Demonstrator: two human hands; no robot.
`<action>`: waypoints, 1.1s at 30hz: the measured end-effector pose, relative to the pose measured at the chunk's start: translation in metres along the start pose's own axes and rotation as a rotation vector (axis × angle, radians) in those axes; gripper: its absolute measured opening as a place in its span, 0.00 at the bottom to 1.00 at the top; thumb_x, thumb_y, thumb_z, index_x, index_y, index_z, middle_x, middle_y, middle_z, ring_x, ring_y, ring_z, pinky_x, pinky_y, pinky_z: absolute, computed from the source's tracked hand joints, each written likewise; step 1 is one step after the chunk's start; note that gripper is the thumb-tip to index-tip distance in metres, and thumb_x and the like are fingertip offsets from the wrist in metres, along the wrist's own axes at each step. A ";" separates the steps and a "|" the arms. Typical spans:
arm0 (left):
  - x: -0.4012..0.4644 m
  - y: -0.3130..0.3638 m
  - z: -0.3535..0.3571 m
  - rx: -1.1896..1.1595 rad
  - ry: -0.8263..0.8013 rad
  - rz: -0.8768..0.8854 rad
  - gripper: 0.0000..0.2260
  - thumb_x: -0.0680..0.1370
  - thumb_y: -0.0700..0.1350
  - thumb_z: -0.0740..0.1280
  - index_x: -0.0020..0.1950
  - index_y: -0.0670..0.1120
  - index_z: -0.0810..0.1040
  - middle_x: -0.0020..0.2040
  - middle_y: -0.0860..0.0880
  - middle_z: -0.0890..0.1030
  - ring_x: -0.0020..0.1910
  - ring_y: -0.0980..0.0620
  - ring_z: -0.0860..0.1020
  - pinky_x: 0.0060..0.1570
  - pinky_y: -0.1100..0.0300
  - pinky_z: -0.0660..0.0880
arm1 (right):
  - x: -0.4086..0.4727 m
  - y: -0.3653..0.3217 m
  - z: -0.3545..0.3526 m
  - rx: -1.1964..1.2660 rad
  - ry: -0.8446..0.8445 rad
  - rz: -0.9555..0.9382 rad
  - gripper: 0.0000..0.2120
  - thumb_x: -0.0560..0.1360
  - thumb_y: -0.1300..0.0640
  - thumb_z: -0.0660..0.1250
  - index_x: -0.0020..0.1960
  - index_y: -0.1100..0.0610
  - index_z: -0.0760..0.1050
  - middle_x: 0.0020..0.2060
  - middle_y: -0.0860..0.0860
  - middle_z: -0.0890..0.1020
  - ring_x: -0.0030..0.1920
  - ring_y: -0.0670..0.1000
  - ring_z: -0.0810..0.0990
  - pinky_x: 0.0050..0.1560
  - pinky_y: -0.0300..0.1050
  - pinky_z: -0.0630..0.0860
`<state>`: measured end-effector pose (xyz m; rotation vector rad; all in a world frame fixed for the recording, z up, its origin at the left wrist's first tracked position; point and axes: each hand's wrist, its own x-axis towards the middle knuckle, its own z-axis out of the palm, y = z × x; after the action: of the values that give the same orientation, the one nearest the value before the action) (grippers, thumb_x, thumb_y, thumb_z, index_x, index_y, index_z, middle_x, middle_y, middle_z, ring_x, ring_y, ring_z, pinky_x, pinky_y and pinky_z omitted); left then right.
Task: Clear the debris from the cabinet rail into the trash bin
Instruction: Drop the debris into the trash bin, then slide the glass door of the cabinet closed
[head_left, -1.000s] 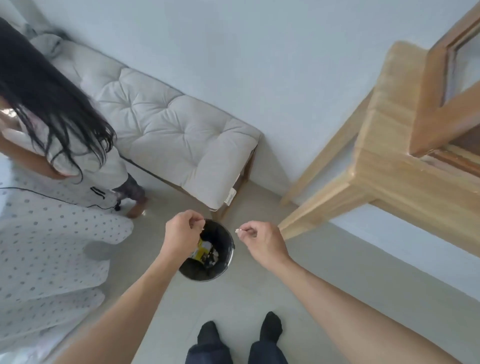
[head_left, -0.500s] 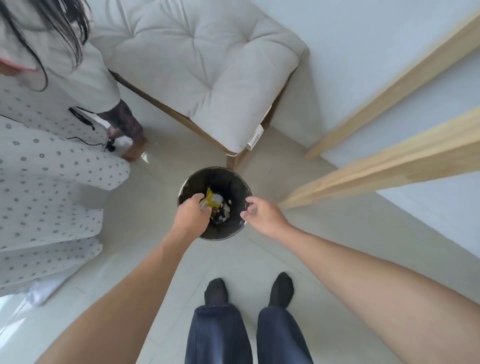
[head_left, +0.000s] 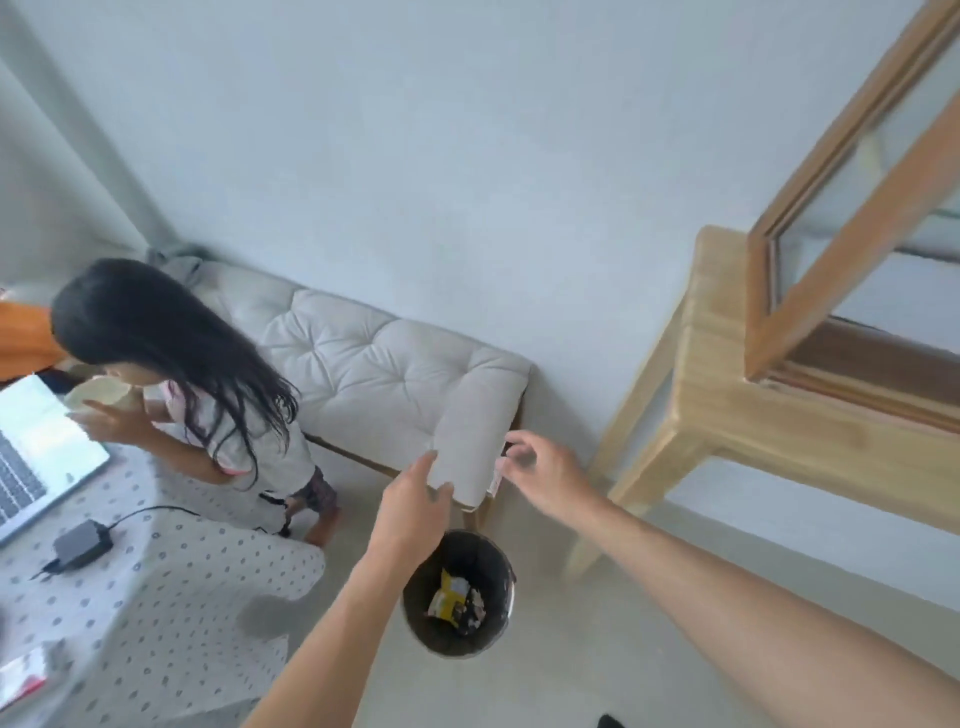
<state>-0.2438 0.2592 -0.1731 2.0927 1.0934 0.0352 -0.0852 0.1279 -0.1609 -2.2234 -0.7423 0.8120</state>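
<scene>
Both my left hand (head_left: 413, 506) and right hand (head_left: 545, 475) hang loose-fingered and empty above the trash bin (head_left: 506, 574) just below them; risk: residue clinging to fingers (head_left: 519, 441) falls outside its rim.

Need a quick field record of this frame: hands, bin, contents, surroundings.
left hand: open, empty, raised above the bin
right hand: open, fingers spread, empty
trash bin: black, round, on the floor below the hands
bin contents: yellow wrapper plus small dark scraps
cabinet: light wood, glass door, to the right
bench cushion: white, tufted, behind the bin
</scene>
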 end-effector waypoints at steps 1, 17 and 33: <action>-0.006 0.019 -0.015 -0.005 0.011 0.034 0.25 0.84 0.49 0.66 0.81 0.50 0.67 0.72 0.45 0.79 0.68 0.45 0.78 0.69 0.51 0.74 | -0.009 -0.014 -0.019 0.028 0.050 -0.022 0.23 0.82 0.47 0.69 0.75 0.52 0.76 0.62 0.47 0.86 0.61 0.52 0.84 0.62 0.45 0.75; -0.085 0.262 -0.007 0.056 -0.089 0.644 0.27 0.84 0.50 0.66 0.82 0.52 0.64 0.79 0.51 0.71 0.78 0.50 0.68 0.75 0.55 0.64 | -0.194 0.050 -0.249 0.303 0.772 -0.017 0.07 0.81 0.50 0.73 0.59 0.44 0.84 0.46 0.42 0.88 0.49 0.42 0.85 0.56 0.47 0.79; -0.059 0.382 0.075 -0.296 -0.130 0.747 0.24 0.84 0.50 0.67 0.71 0.66 0.57 0.61 0.66 0.77 0.56 0.56 0.79 0.54 0.55 0.73 | -0.256 0.197 -0.459 -0.726 1.244 -0.128 0.39 0.81 0.57 0.72 0.87 0.58 0.57 0.88 0.60 0.49 0.88 0.66 0.48 0.84 0.69 0.57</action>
<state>0.0087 0.0396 0.0341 2.0759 0.1690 0.3904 0.1294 -0.3427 0.0577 -2.6080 -0.5202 -1.0499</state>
